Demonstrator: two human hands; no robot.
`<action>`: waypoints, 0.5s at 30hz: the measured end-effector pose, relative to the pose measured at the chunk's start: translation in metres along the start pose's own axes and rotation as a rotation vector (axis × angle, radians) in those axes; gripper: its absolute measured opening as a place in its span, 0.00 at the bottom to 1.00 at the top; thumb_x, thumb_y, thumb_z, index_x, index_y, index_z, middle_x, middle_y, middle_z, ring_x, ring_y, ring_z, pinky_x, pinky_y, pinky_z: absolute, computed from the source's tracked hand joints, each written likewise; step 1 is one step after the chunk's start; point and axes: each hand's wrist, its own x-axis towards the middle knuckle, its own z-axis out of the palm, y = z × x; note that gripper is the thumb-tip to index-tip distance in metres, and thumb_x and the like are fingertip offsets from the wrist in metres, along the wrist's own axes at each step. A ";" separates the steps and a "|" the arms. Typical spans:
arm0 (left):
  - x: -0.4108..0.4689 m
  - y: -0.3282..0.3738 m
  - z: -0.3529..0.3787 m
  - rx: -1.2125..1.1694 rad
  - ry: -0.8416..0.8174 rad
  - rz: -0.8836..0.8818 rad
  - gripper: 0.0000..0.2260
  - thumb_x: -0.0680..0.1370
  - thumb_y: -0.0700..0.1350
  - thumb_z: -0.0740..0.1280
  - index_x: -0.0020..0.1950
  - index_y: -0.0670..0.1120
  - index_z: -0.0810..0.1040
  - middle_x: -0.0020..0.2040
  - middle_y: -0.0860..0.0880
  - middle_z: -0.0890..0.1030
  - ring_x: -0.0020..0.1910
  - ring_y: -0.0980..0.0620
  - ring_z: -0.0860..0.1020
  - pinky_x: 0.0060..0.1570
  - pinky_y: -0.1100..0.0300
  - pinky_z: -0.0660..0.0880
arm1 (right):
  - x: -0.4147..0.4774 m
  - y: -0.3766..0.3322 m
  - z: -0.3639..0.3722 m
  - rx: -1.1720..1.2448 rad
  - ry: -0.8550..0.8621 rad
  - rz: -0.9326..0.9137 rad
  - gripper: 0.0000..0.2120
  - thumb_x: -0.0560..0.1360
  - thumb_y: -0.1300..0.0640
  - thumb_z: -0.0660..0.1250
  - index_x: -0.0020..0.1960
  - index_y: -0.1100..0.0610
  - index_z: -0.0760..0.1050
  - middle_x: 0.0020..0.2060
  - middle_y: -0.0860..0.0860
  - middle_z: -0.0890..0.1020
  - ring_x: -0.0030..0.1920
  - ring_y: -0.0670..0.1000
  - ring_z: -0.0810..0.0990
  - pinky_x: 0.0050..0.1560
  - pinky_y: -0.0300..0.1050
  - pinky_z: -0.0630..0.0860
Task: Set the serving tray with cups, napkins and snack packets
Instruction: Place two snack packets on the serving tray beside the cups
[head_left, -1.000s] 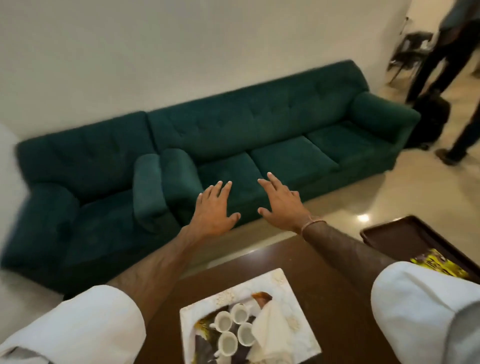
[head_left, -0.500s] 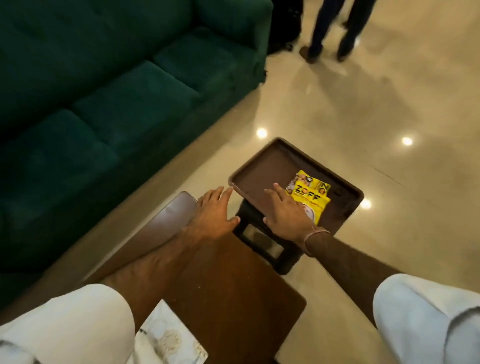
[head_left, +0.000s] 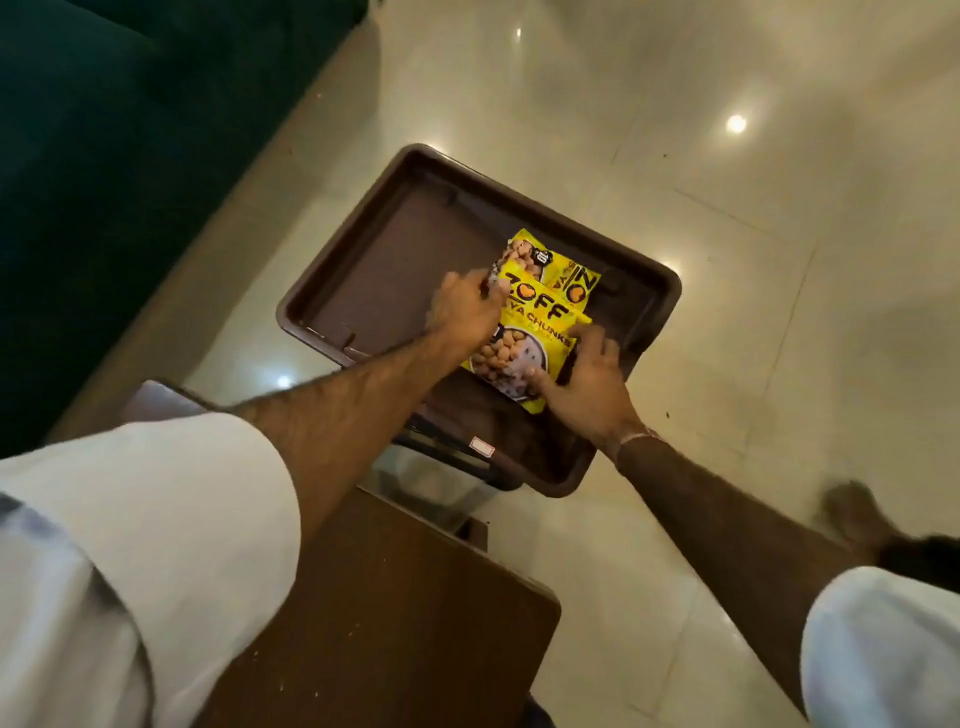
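Note:
A dark brown serving tray (head_left: 395, 249) rests on a small dark stand beside the wooden table. Two yellow snack packets lie stacked in its right half. The upper packet (head_left: 535, 332) reads "ZOFF"; the lower packet (head_left: 566, 283) pokes out behind it. My left hand (head_left: 462, 312) grips the upper packet's left edge. My right hand (head_left: 587, 374) grips its near right corner. Cups and napkins are out of view.
The brown wooden table (head_left: 374, 613) fills the lower middle, its corner next to the tray stand. A dark green sofa (head_left: 104, 156) runs along the left. Glossy cream floor tiles (head_left: 727, 260) lie to the right. My foot (head_left: 857, 514) shows at lower right.
My view has swung from the sofa down to the tray. Both hands moved from above the table onto the yellow packets and closed on the upper one.

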 end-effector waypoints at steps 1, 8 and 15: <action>0.007 0.006 0.002 -0.085 0.031 -0.062 0.20 0.81 0.55 0.63 0.69 0.46 0.74 0.65 0.40 0.78 0.66 0.40 0.75 0.64 0.50 0.72 | 0.001 0.000 0.003 0.126 0.001 0.043 0.37 0.72 0.45 0.75 0.71 0.53 0.58 0.68 0.56 0.71 0.67 0.58 0.74 0.68 0.56 0.73; 0.009 0.024 -0.006 -0.704 -0.186 -0.354 0.15 0.69 0.43 0.76 0.53 0.40 0.82 0.32 0.49 0.85 0.31 0.51 0.84 0.29 0.58 0.80 | 0.007 0.001 0.010 0.744 0.036 0.440 0.36 0.65 0.65 0.79 0.64 0.54 0.61 0.57 0.55 0.81 0.58 0.56 0.81 0.61 0.58 0.79; -0.025 0.006 -0.025 -1.069 -0.354 -0.308 0.22 0.71 0.32 0.69 0.66 0.36 0.78 0.63 0.36 0.81 0.59 0.37 0.80 0.67 0.44 0.74 | -0.006 -0.008 -0.006 1.087 -0.039 0.353 0.31 0.65 0.78 0.65 0.66 0.63 0.71 0.58 0.60 0.84 0.57 0.65 0.83 0.59 0.70 0.77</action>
